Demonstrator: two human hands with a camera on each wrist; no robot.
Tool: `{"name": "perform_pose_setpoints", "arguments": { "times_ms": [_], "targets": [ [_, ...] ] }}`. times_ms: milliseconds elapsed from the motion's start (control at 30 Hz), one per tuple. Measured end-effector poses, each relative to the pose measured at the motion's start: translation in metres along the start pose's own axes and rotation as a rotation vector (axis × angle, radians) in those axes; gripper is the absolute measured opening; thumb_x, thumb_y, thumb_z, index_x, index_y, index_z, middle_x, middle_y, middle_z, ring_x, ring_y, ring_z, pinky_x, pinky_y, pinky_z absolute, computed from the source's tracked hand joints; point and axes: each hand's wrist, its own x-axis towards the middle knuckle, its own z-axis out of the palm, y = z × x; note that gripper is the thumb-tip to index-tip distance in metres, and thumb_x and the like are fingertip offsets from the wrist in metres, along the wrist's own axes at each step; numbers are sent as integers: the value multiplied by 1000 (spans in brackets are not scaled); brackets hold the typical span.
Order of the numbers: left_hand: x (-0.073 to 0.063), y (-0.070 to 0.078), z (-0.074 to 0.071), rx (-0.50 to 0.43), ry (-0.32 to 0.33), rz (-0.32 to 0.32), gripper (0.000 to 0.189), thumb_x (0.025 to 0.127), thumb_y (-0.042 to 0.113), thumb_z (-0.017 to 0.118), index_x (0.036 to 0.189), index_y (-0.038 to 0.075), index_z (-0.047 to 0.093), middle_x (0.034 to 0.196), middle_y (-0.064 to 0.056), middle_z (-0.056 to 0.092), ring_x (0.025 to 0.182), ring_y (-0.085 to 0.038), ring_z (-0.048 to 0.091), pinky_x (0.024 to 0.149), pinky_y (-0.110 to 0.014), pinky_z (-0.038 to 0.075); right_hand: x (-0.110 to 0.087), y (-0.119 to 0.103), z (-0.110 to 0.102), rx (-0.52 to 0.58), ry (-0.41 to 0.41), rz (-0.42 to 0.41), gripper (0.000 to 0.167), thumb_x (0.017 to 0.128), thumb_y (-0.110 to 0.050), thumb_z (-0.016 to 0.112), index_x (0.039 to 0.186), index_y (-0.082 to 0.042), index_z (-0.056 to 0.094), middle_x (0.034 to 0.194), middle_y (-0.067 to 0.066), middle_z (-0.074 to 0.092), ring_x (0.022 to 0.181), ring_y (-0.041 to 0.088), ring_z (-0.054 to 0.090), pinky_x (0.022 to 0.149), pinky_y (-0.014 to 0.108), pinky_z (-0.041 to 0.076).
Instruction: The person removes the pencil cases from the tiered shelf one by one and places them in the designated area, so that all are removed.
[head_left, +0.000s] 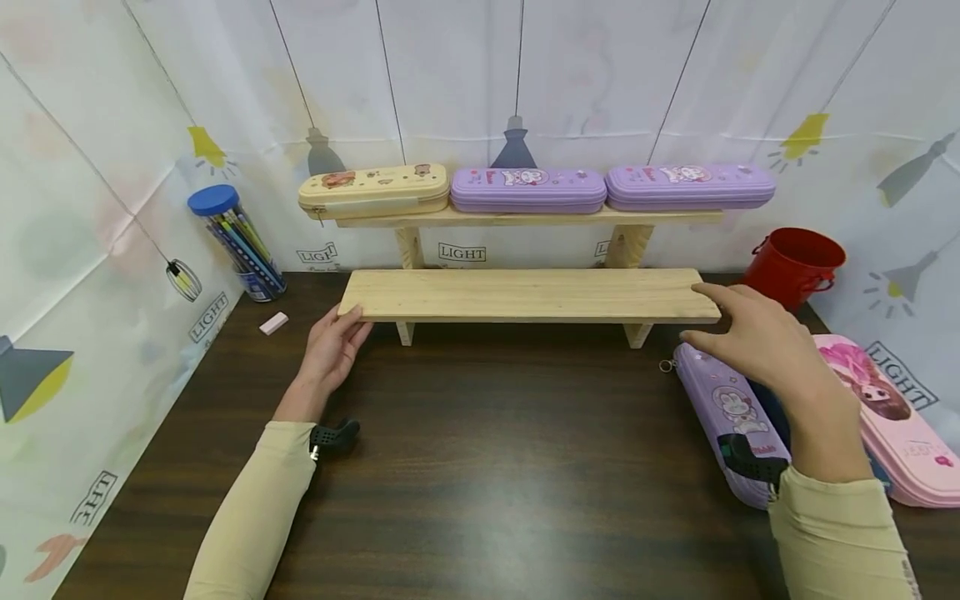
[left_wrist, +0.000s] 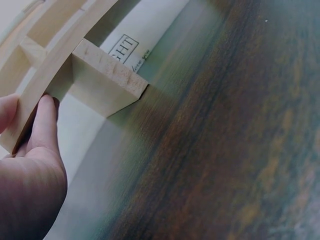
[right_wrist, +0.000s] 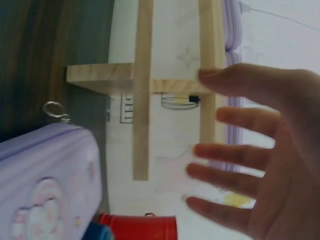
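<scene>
A two-tier wooden shelf [head_left: 525, 296] stands at the back of the dark table. My left hand [head_left: 327, 354] grips the left end of its lower board, thumb on top and fingers beneath, as the left wrist view also shows. Near that board's right end is my right hand [head_left: 772, 346], its fingers spread and holding nothing; a gap shows between them and the lower board in the right wrist view. On the upper board [head_left: 525, 218] lie a cream pencil case [head_left: 375, 190] and two purple pencil cases [head_left: 528, 191] [head_left: 690, 187] in a row.
A purple pencil case [head_left: 723, 400] and a pink one [head_left: 896, 417] lie at the right, partly behind my right arm. A red bucket [head_left: 795, 262] stands back right. A blue-lidded pencil tub [head_left: 238, 242] and a small pale pink eraser-like block [head_left: 273, 323] are at the left.
</scene>
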Motion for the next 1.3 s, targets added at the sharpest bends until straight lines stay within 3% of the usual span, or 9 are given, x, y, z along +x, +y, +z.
{"name": "perform_pose_setpoints", "arguments": {
  "times_ms": [100, 233, 400, 533, 733, 1000, 1133, 1300],
  "targets": [
    [1, 0, -1, -6, 1, 3, 63, 101, 10, 56, 157, 10, 27, 159, -17, 34, 128, -12, 58, 103, -21, 50, 10, -8, -8, -15, 99, -46, 74, 89, -44, 70, 151, -15, 42, 141, 28, 50, 119, 48, 48, 88, 78, 43],
    [1, 0, -3, -7, 16, 2, 63, 101, 11, 57, 156, 10, 28, 158, -17, 36, 127, -13, 59, 102, -21, 51, 28, -18, -23, -47, 168, -102, 68, 92, -38, 65, 152, -19, 40, 147, 26, 46, 127, 50, 44, 92, 80, 39],
    [2, 0, -3, 4, 3, 1, 62, 101, 11, 57, 156, 10, 28, 158, -17, 35, 138, -18, 48, 102, -21, 51, 56, -23, -41, -56, 195, -150, 66, 93, -29, 61, 154, -20, 37, 155, 23, 39, 134, 52, 38, 97, 79, 35],
    [2, 3, -5, -5, 13, 4, 63, 101, 11, 57, 157, 10, 27, 159, -18, 34, 142, -20, 43, 101, -20, 51, 88, -23, -52, -42, 224, -176, 63, 91, -19, 59, 151, -11, 41, 154, 27, 35, 135, 52, 35, 102, 76, 35],
    [4, 2, -3, -13, 22, 12, 63, 101, 10, 56, 157, 10, 27, 159, -17, 35, 143, -22, 42, 100, -19, 52, 125, -19, -63, -68, 217, -152, 73, 88, -13, 58, 155, -8, 30, 159, 29, 24, 140, 55, 26, 113, 74, 26],
    [6, -1, -3, -9, 28, 17, 62, 101, 11, 56, 156, 10, 29, 158, -17, 36, 142, -22, 43, 101, -20, 52, 137, -9, -56, -127, 134, -148, 75, 84, -7, 57, 154, -4, 31, 158, 32, 22, 145, 53, 18, 117, 75, 15],
    [5, -2, -5, -15, 30, 16, 63, 100, 12, 58, 156, 10, 29, 158, -17, 36, 141, -22, 45, 100, -20, 52, 139, -6, -56, -110, 122, -185, 72, 84, -6, 58, 152, -2, 33, 156, 32, 26, 141, 53, 24, 113, 75, 20],
    [6, -2, -5, -16, 25, 8, 64, 100, 12, 59, 156, 10, 29, 158, -17, 36, 141, -22, 45, 101, -20, 52, 139, -4, -61, -187, 89, -197, 70, 86, -9, 56, 151, -3, 31, 151, 33, 32, 132, 56, 33, 100, 77, 30]
  ]
}}
